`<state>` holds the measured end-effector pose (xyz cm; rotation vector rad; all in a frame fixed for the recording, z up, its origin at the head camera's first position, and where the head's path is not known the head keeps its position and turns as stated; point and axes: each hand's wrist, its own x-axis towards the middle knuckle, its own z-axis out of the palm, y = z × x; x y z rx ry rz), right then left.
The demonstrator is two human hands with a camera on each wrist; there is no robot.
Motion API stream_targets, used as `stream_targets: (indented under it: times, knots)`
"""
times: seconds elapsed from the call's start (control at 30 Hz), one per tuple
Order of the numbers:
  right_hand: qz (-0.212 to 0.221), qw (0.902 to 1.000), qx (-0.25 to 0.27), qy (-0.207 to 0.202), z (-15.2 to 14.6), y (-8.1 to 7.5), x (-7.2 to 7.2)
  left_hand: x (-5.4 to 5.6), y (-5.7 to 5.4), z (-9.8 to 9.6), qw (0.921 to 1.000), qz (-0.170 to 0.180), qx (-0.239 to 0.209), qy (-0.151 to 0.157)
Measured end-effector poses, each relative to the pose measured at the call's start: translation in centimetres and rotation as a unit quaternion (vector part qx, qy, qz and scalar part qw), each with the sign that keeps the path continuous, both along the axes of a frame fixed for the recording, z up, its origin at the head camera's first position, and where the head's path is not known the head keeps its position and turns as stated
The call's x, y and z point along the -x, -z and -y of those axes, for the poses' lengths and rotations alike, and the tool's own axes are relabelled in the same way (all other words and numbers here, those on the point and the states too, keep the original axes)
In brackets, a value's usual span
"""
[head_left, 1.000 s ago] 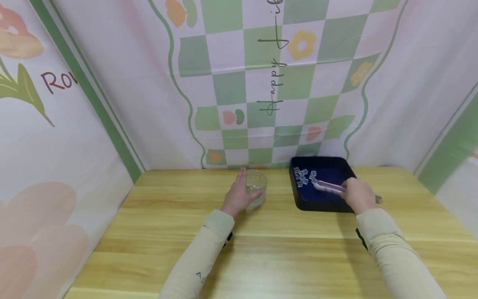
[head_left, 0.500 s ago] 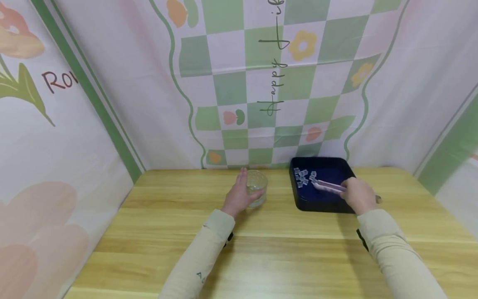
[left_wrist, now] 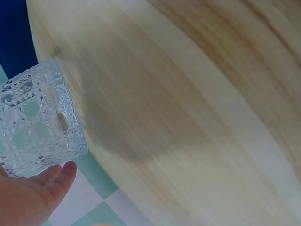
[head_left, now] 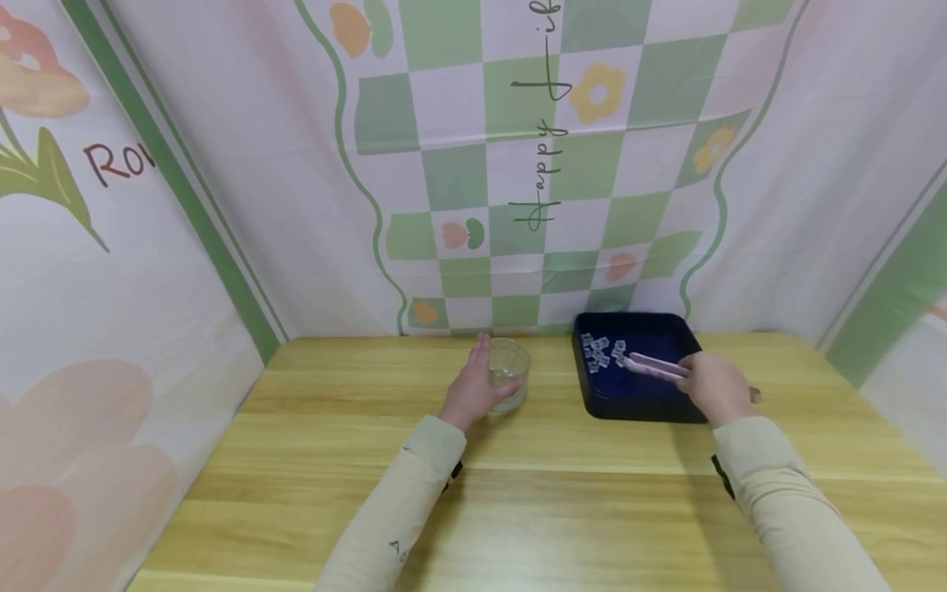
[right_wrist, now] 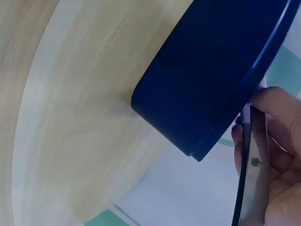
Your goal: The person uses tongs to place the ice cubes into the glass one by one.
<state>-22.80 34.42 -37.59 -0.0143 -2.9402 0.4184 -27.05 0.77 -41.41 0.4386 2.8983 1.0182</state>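
Tongs edged rightward, clasped in right hand, left hand gripping the glass

Wooden table, yellowish with long streaks of grain, filled the lower half of the head view, its far edge meeting a white hanging cloth that bore green-and-white checks from top centre to mid-frame, bounded by wavy green lines. Dark lettering ran sideways down the checks, part of it legible as "Happy", with a yellow flower print to its right and an orange print further left, near the top edge. Far left: green stripe slanting down, partial lettering "RO" beside it, pinkish flower print at upper left.
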Motion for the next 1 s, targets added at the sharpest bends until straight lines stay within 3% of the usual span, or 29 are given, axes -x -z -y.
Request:
stream_targets:
  times: [0.53, 1.0]
  knots:
    - [-0.046, 0.9987, 0.001, -0.020, 1.0, -1.4, 0.2, 0.0, 0.1, -0.1, 0.9998, -0.013, 0.012, -0.002]
    - [-0.087, 0.9935, 0.017, -0.071, 7.2, -4.7, 0.1, 0.2, 0.3, -0.2, 0.9998, -0.018, 0.005, -0.008]
